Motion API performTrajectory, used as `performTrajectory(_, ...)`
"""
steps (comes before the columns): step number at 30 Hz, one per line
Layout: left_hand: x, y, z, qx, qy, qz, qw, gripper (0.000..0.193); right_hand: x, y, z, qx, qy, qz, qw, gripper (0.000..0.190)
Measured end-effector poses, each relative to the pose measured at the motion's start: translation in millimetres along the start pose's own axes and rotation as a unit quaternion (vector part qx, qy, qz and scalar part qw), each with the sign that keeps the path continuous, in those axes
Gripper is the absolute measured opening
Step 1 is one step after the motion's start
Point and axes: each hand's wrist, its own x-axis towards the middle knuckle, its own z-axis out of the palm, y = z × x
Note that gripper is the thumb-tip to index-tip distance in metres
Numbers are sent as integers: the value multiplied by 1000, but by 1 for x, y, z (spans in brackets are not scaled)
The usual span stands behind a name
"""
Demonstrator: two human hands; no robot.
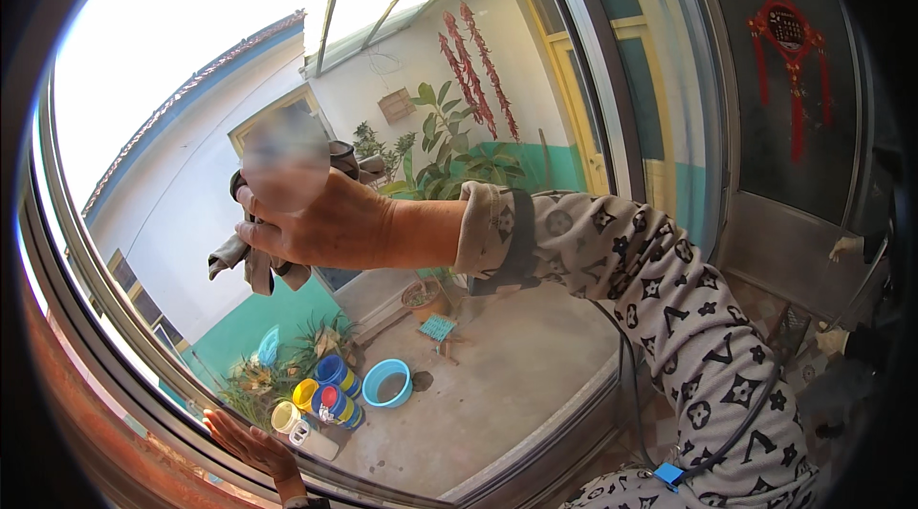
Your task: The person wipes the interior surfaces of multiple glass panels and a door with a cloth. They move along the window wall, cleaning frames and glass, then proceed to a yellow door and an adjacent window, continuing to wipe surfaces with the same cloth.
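My right hand (337, 222) is raised in front of a large window pane (502, 380), its fingers curled around a crumpled grey cloth (262, 269). A round blurred patch covers part of the hand and cloth, so whether the cloth touches the glass I cannot tell. Loose folds hang below the fingers. At the lower left, my left hand (251, 448) is held up with its fingers extended, beside the metal window frame (107, 337). Nothing shows in that hand. A patterned sleeve (645, 279) with a black wrist strap covers my right arm.
A black cable (635, 394) with a blue clip (668, 474) runs along my right arm. Beyond the glass are several buckets (333, 394), a blue basin (387, 383) and potted plants (452, 150). Another person's hand (846, 248) appears at the right, near a dark door (796, 150).
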Motion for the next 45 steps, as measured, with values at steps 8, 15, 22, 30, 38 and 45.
performTrajectory(8,9,25,-3,47,43,27,998,62,-23,7,-4,-24,10,11,1000,28)
performTrajectory(15,22,43,-16,-85,5,12,996,71,-55,10,-11,-6,3,46,999,28)
performTrajectory(22,-1,60,7,-34,22,-26,999,59,-140,15,-79,1,-118,102,988,35)
performTrajectory(30,-26,89,6,-66,-5,-60,996,59,-201,42,-105,-19,-140,123,982,33)
performTrajectory(38,-30,98,14,-78,4,-99,992,61,-229,56,-109,-9,-146,144,979,44)
performTrajectory(45,-27,103,16,-86,10,-126,988,64,-236,60,-112,14,-138,147,979,44)
